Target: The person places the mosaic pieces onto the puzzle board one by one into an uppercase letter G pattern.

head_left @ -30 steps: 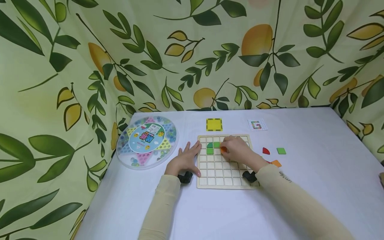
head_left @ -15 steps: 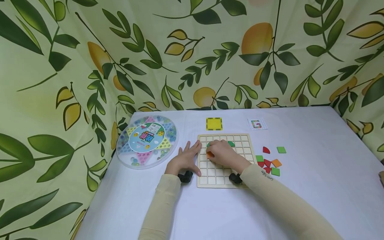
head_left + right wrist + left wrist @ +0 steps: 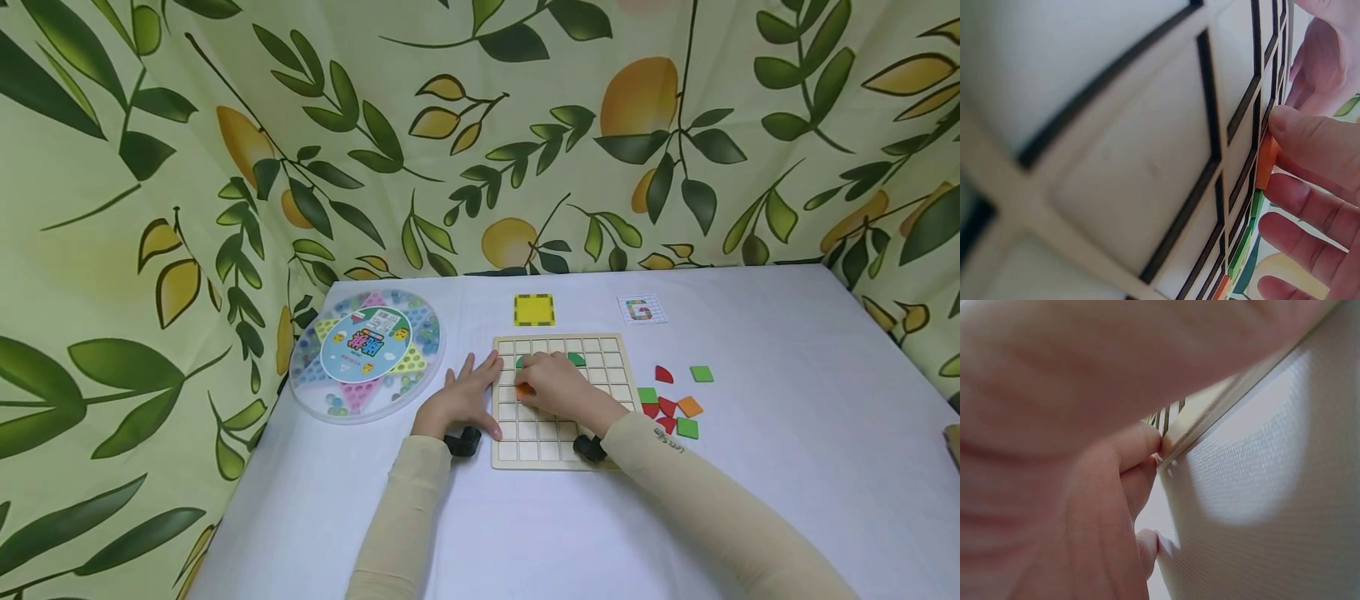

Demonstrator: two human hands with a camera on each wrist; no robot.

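On the white table lies a square wooden grid board [image 3: 528, 452]. My left hand [image 3: 461, 402] rests at its left edge, thumb and fingers spread; in the left wrist view the fingertips touch the board's side. Over the upper left cells, my right hand [image 3: 562, 385] pinches an orange tile [image 3: 524, 390] between thumb and index finger. The right wrist view shows this orange tile [image 3: 1266, 164] right at a cell, with green tiles [image 3: 1241, 250] beyond it. A green curved tile [image 3: 576, 359] sits in the top part of the board; the right hand hides the cells beside it.
Right of the board lie several loose red, green and orange tiles [image 3: 688, 407]. Behind it are a yellow square [image 3: 534, 310] and a pattern card [image 3: 642, 309]. A round clear case of marbles [image 3: 366, 357] stands at the left. A leaf-print curtain [image 3: 465, 167] hangs behind.
My right hand has moved left across the board to the orange tile's present cell, uncovering the loose tiles on the right. Over the last half second it stays nearly still. My left hand has not moved.
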